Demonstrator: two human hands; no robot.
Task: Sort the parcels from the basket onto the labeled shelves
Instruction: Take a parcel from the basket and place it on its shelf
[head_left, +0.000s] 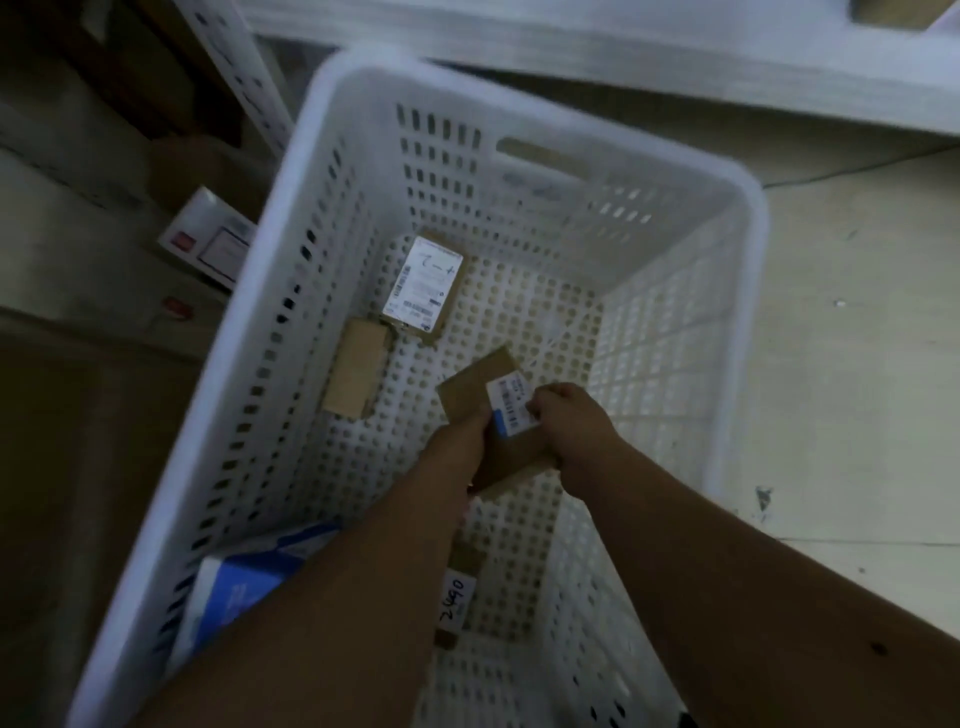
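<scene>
Brown cardboard parcel, small and flat with a white barcode label on one end, is down inside the white perforated basket. Left hand and right hand both grip it, fingers curled round its edges. Also in the basket: a labelled parcel marked by hand, a plain cardboard box just beside it, and a blue-and-white package in the near corner.
</scene>
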